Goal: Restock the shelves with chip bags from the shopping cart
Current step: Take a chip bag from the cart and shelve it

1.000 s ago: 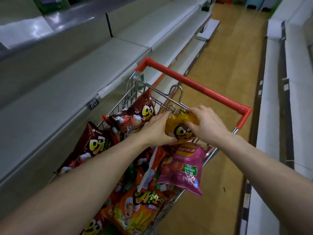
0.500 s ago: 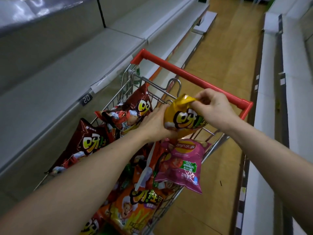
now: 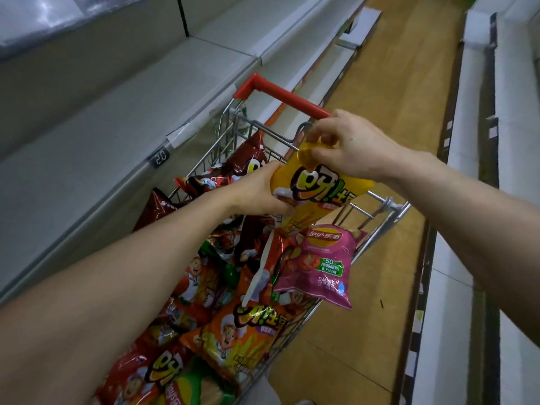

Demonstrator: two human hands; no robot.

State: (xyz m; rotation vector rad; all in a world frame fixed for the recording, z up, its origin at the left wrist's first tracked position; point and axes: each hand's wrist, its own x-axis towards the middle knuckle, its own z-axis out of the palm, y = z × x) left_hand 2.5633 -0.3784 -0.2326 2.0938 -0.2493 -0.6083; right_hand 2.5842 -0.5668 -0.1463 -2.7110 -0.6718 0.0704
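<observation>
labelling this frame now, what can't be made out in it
- Head view: top corner and left side of the yellow chip bag, covered by the grip of the right hand and the left hand.
- Head view: near end of the shopping cart, cut off by the bottom edge.
- Head view: small print on the pink Lay's bag, too small to read.
- Head view: whatever lies beneath the orange chip bag, buried.

Both bare forearms extended forward. Left hand (image 3: 260, 194): fingers curled round the left side of the yellow bag (image 3: 318, 190). Right hand (image 3: 353, 147): thumb and fingers pinching its top edge.
</observation>
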